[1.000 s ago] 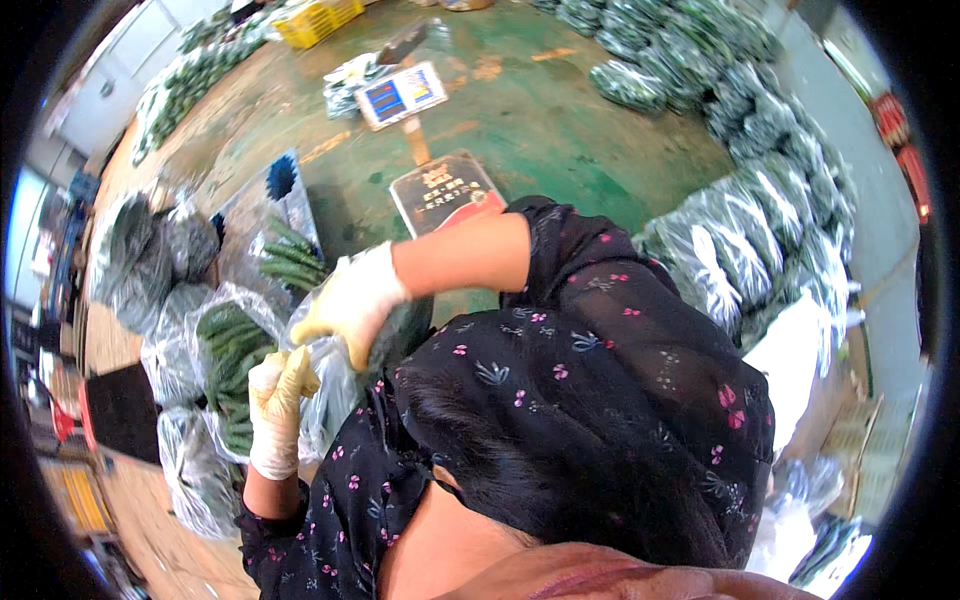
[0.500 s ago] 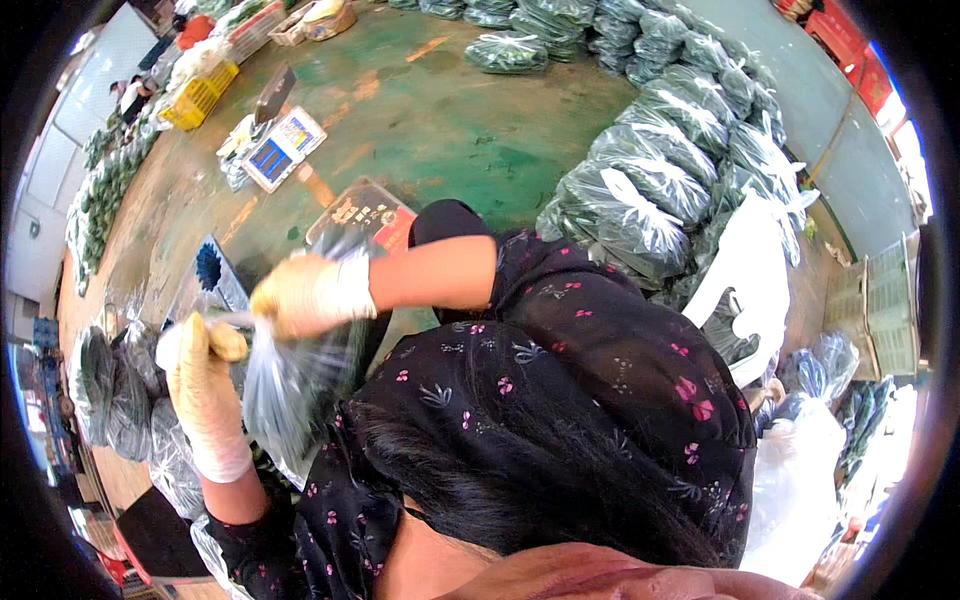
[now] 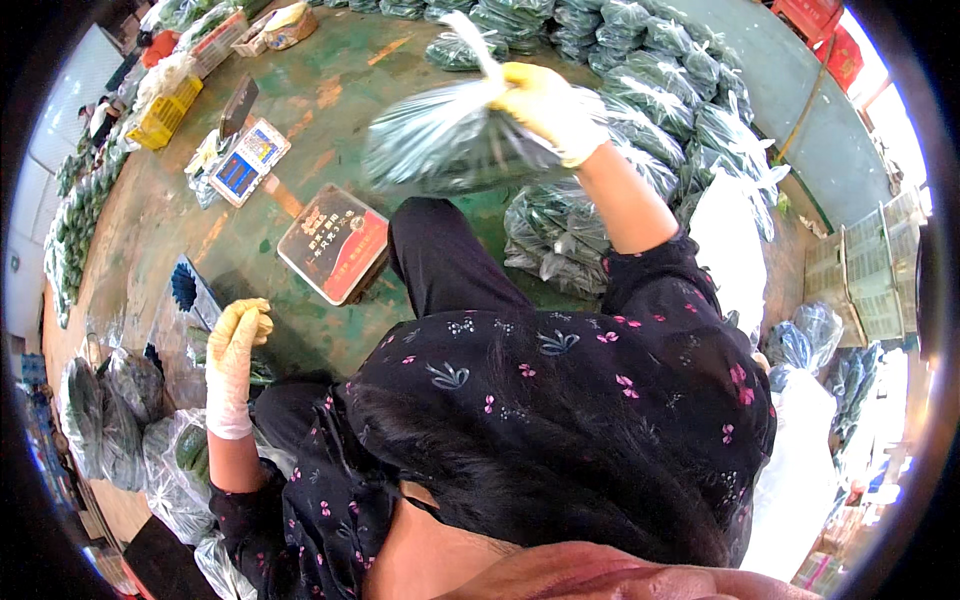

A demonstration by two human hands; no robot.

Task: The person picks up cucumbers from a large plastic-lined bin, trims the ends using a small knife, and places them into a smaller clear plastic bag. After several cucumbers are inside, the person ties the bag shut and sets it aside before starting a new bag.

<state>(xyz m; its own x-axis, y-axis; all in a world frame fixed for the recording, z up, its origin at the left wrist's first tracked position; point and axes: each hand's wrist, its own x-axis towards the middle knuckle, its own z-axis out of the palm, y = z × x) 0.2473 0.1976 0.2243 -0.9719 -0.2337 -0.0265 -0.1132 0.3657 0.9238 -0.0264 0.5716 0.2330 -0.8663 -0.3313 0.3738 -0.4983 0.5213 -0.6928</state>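
My right hand (image 3: 535,105), in a yellow glove, is closed round the gathered neck of a clear plastic bag (image 3: 440,145) of dark green vegetables. The bag hangs in the air, its white twisted end sticking up above my fist; motion smears its contents. At the left, my gloved left hand (image 3: 238,340) is raised with its fingers curled together and nothing visible in them. Between the hands, on the floor, sits the scale platform (image 3: 335,245), red and black on top. Its display unit (image 3: 250,160), white and blue, stands farther off.
Filled bags (image 3: 560,235) are heaped in rows at the right and far side. More bags (image 3: 180,465) stand by my left arm. A yellow crate (image 3: 165,115) is at the far left, pale green crates (image 3: 850,260) at the right, and a white sack (image 3: 730,250) beside my right arm.
My right hand has carried the bag from beside my left hand away to the far right. My left hand has let go of the bag's neck. The scale platform now shows fully.
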